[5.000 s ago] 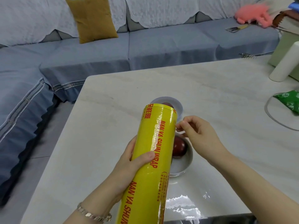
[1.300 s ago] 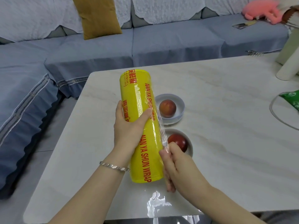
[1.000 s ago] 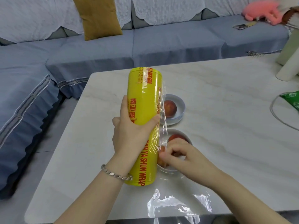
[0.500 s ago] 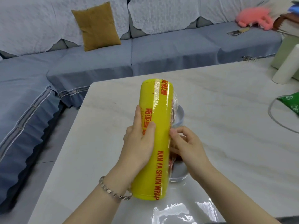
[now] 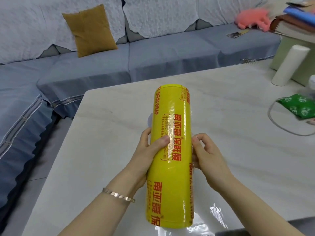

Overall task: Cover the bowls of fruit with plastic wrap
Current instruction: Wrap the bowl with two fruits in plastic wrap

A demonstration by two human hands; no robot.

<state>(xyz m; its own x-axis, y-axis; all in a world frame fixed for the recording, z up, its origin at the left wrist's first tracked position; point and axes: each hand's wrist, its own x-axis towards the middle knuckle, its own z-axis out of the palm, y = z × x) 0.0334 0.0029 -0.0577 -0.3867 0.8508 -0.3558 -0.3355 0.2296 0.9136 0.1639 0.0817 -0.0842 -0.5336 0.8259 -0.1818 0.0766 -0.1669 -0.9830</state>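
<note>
A big yellow roll of plastic wrap with red lettering is held lengthwise above the marble table. My left hand grips its left side, thumb across the front. My right hand is against the roll's right edge, fingertips pinched at the film there. The roll hides both bowls of fruit; only a pale sliver of the far bowl's rim shows at the roll's left edge.
A white cylinder stands at the far right of the table beside a pale green box. A green packet and a looped cable lie at the right. A blue sofa runs behind and to the left.
The roll has turned in my hands and shifted right, so it now covers both bowls. My right hand rose from the near bowl to the roll's right edge.
</note>
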